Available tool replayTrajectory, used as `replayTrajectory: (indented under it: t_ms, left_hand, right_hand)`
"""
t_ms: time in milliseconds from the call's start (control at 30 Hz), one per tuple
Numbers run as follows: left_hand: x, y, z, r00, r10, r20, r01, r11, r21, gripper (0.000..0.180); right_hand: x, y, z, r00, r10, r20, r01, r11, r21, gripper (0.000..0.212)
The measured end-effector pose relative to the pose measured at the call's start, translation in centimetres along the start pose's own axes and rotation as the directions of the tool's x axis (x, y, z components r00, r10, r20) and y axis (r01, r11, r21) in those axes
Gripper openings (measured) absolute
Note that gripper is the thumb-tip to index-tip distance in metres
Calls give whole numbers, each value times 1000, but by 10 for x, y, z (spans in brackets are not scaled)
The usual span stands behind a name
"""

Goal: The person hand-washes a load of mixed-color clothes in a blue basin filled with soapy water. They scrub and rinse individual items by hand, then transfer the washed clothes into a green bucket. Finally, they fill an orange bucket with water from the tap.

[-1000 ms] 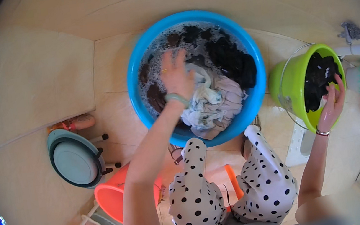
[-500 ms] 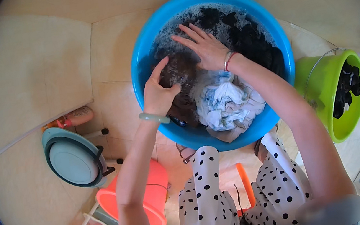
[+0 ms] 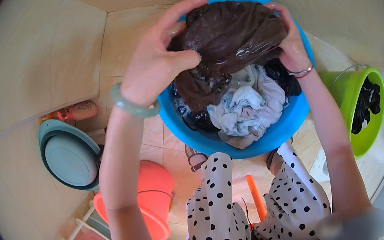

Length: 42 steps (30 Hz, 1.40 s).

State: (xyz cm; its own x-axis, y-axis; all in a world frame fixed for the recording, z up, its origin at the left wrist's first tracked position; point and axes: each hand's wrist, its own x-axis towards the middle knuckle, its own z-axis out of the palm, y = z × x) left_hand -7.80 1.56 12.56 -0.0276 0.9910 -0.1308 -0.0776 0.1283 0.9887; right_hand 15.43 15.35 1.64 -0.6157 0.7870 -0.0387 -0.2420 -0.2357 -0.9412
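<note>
Between my two hands a wet, dark brown garment (image 3: 234,35) hangs bunched above the large blue basin (image 3: 235,148). My left hand (image 3: 163,55) grips its left side, thumb in front, with a green bangle on the wrist. At the right end my right hand (image 3: 292,39) holds the cloth, its fingers partly behind it. A loose brown fold droops into the basin at the left. Below the garment lies a crumpled white and pale blue cloth (image 3: 249,107). Dark wet clothes (image 3: 284,75) show beside it, and soapy water is mostly hidden.
A lime green bucket (image 3: 345,93) with dark clothes stands at the right. At the left are a grey-green folding basin (image 3: 70,159), a pinkish bottle (image 3: 83,109), a coral bucket (image 3: 154,184) and a white rack (image 3: 78,234). My knees in dotted trousers (image 3: 218,204) flank the near side.
Both hands have lifted the brown garment out of the water, up toward me. My right hand has moved from over the basin's middle to the garment's right end.
</note>
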Motion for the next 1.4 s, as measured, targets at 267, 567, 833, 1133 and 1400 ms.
replayTrajectory:
  t_ms: [267, 567, 833, 1133, 1400]
  left_hand:
    - [7, -134, -6, 978, 82, -191, 28, 858, 513, 64]
    - [-9, -213, 22, 928, 10, -372, 347, 338, 875, 46]
    - [15, -264, 7, 938, -40, -343, 345, 150, 926, 59]
    - [-16, -242, 44, 847, 169, -504, 217, 756, 618, 45]
    - [2, -157, 42, 978, -149, -148, -116, 203, -972, 81]
  right_hand:
    - [-15, 21, -35, 980, 21, 196, 142, 611, -778, 58]
    - [-16, 103, 30, 987, -58, 153, 141, -168, -976, 56]
    - [21, 177, 24, 989, 102, 111, 143, -404, -903, 53]
    - [25, 140, 24, 970, 10, -242, -225, 402, -887, 46]
    - [-41, 8, 90, 873, -408, 267, 477, 599, -643, 29]
